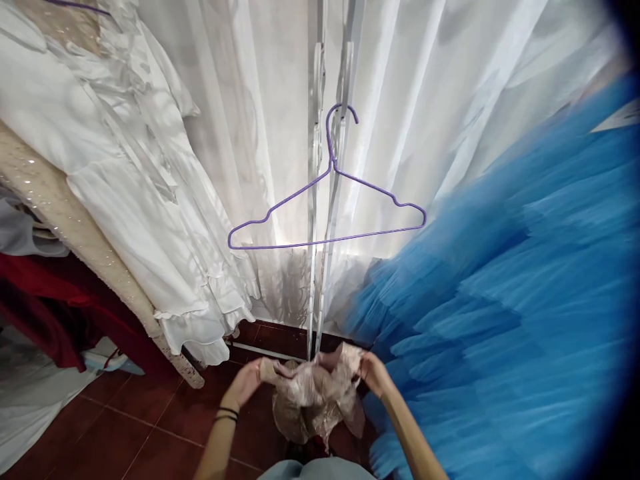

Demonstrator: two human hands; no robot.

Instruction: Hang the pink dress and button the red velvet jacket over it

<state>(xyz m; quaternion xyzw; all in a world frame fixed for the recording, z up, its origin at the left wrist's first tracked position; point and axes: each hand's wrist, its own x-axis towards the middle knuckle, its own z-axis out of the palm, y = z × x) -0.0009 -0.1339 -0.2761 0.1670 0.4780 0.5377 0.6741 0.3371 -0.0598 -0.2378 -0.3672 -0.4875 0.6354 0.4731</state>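
Observation:
Low in the head view, a shiny pinkish-beige garment (315, 387) is stretched between my two hands; its exact kind I cannot make out. My left hand (249, 381) grips its left end, fingers closed on the cloth, with dark bands around the wrist. At the opposite end my right hand (373, 373) pinches the fabric. The lower part of the garment hangs loose in folds above the floor. Higher up, a bare purple hanger (327, 242) hangs by its hook on a white metal stand (320, 133), apart from both hands.
White dresses (140, 187) hang at left beside a beige sequined garment (100, 247) and dark red cloth (75, 300). A large blue tulle dress (500, 300) fills the right side. White curtains (240, 100) stand behind the stand. The floor (130, 413) is dark red tile.

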